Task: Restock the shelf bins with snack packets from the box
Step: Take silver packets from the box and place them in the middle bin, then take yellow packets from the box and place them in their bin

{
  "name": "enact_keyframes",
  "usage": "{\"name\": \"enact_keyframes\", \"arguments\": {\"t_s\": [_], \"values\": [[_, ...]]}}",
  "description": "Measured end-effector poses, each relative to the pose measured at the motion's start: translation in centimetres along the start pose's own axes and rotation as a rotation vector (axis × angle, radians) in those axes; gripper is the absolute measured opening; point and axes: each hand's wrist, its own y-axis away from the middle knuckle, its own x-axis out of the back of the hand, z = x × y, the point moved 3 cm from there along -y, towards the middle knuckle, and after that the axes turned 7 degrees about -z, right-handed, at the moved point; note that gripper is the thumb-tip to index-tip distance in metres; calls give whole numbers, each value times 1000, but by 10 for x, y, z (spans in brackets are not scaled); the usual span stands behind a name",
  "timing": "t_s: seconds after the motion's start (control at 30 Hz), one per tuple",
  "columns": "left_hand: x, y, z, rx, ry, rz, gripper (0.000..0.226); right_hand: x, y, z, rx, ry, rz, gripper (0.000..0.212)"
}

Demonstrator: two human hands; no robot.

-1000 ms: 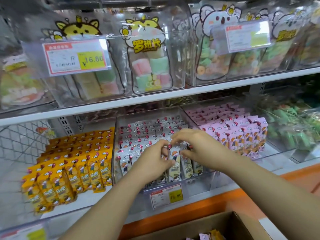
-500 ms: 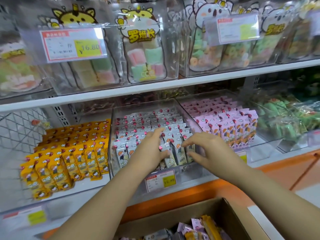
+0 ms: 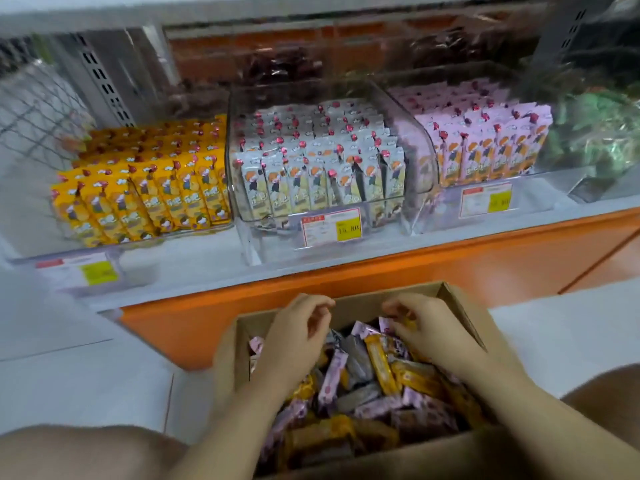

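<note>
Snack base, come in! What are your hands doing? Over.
Left hand loosely curled, looks empty, over brown cardboard box. Right hand curled among yellow, pink, grey snack packets, grip unclear. Nothing blocking clear plastic shelf bins.

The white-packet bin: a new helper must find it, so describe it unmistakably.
Find the low shelf above the orange base, just beyond the cardboard box. Of its clear bins of upright cartoon packets, take the middle bin. Its white packets stand between yellow packets on the left and pink packets on the right.
</note>
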Motion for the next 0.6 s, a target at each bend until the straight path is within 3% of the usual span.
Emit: {"name": "enact_keyframes", "arguments": {"t_s": [0.13, 0.27, 0.43, 0.6], "values": [[-27, 3, -52, 269, -47, -157, 27, -52, -9, 53, -172, -13, -169, 28], [-41, 13, -103, 530, -124, -334, 39, -98, -9, 94, -292, -56, -340, 71], [-63, 27, -133, 589, -256, -623, 49, -128, -14, 111, -399, 42, -323, 91], [-81, 29, -137, 636, -346, -616, 65, -135, -22, 103, -541, 170, -376, 91]]}}
